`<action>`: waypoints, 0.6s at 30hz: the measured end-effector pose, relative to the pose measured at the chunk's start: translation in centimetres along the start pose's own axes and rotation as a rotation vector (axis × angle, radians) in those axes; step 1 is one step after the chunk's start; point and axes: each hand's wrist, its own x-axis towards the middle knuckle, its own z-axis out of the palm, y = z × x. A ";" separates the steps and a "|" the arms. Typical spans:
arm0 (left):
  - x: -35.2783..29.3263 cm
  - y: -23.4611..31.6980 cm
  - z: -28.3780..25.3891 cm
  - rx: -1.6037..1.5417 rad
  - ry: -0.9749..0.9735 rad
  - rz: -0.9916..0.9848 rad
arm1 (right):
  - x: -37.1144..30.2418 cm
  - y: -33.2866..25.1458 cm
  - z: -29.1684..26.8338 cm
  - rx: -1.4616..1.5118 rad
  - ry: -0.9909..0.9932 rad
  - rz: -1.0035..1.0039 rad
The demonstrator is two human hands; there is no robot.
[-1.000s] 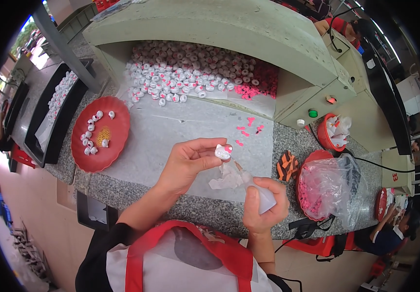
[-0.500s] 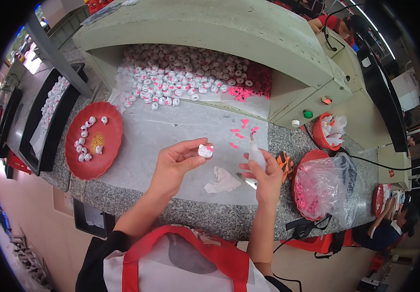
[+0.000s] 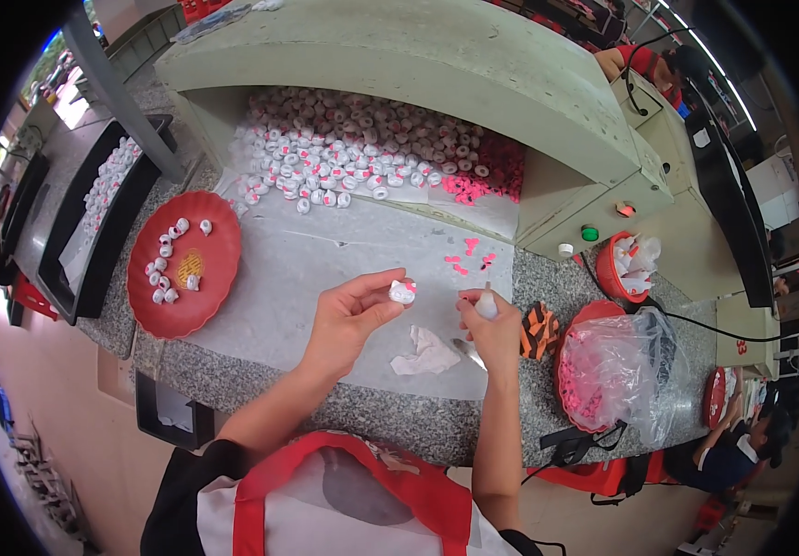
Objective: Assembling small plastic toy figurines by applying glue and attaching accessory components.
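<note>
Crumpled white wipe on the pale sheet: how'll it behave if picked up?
The white wipe looks thin and creased, so probably floppy when lifted. Its low, irregular shape makes rolling unlikely; lying on the pale sheet, it may slide if pushed.

Passage is offered over the white sheet (image 3: pixel 279 278) between red plate (image 3: pixel 219 287) and left hand (image 3: pixel 348 320); beyond, it is blocked by heaped white pieces (image 3: pixel 330 153).

I see bright light on a flat whitish paper sheet (image 3: pixel 279 278), shadow inside a boxy pale-green cabinet (image 3: pixel 399 60), fisheye-bent edges.
</note>
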 end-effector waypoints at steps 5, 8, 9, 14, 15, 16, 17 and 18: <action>-0.4 -0.2 1.5 0.037 -0.047 0.047 | -5.2 -4.7 -0.1 0.169 0.067 -0.269; -0.7 -0.1 2.1 0.080 -0.081 0.123 | -6.3 -5.7 0.0 0.107 0.003 -0.413; -0.8 -0.1 2.1 0.100 -0.090 0.178 | -6.5 -5.8 0.3 0.053 -0.041 -0.546; -1.2 0.2 2.2 0.168 -0.137 0.258 | -7.4 -6.7 1.3 0.044 -0.037 -0.521; -1.3 0.2 2.2 0.152 -0.142 0.268 | -7.6 -6.7 1.4 0.093 -0.004 -0.381; -1.3 0.2 2.1 0.151 -0.142 0.266 | -7.6 -6.6 1.3 0.092 -0.004 -0.379; -1.4 0.4 2.0 0.145 -0.165 0.252 | -7.5 -6.4 1.0 0.097 0.003 -0.343; -1.4 0.6 2.1 0.138 -0.192 0.237 | -7.5 -6.3 0.8 0.102 0.013 -0.307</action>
